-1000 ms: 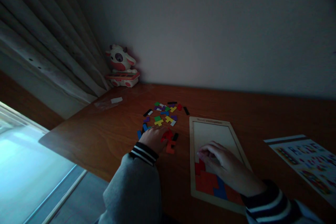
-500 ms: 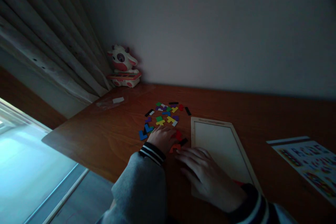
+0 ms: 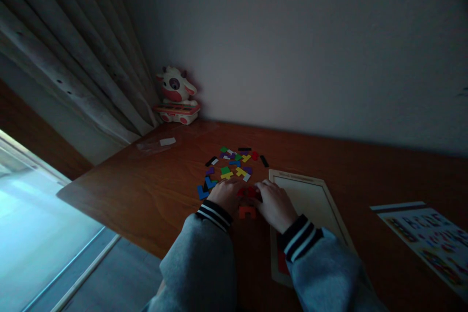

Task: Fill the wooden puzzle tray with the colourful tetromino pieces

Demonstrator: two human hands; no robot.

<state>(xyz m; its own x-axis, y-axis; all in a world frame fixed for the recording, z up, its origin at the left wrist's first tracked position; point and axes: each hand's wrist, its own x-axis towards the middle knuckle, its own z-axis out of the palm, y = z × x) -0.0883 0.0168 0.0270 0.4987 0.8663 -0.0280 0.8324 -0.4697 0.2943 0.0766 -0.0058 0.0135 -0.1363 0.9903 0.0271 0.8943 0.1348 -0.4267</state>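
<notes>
Close together over the table, both my hands meet at red puzzle pieces [image 3: 251,192]. My left hand [image 3: 225,195] has its fingers curled at the left side of the red, their tips partly hidden. From the right, my right hand [image 3: 275,204] pinches at the red with bent fingers. An orange notched piece [image 3: 247,212] lies just below, between the wrists. Beyond my left hand spread several flat coloured pieces, among them a blue piece [image 3: 202,193], a yellow piece [image 3: 227,175] and a green piece [image 3: 225,169]. The wooden tray [image 3: 325,184] lies partly under my right forearm.
Something red [image 3: 282,262] shows in the tray's near left corner. A printed sheet [image 3: 420,234] lies at the right. A cow toy with a keyboard [image 3: 178,97] stands at the back left, near a white paper scrap [image 3: 167,141] and the curtain [image 3: 109,68].
My right hand has moved up and left, off the tray's near part, to the red pieces beside my left hand. My left hand stays near them. The view has shifted slightly.
</notes>
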